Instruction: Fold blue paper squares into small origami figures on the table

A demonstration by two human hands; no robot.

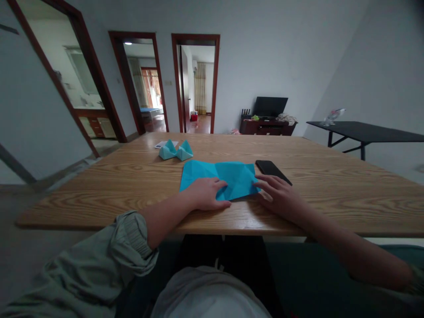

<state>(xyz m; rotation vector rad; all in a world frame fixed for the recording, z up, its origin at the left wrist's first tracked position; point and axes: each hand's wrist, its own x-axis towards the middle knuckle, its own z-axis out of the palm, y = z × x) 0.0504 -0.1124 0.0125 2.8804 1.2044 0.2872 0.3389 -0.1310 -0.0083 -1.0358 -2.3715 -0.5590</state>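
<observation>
A creased sheet of blue paper (228, 174) lies flat on the wooden table (132, 176) in front of me. My left hand (207, 194) rests on its near left part, fingers curled down and pressing the paper. My right hand (280, 194) lies at the sheet's near right corner, fingers stretched out and touching its edge. Two folded blue paper shapes (175, 151) stand side by side farther back on the table, left of centre.
A black phone (272, 170) lies just beyond my right hand. A small white card (162, 144) sits behind the folded shapes. A dark side table (364, 131) stands at the right, a TV stand (266, 126) by the far wall, doorways at the back left.
</observation>
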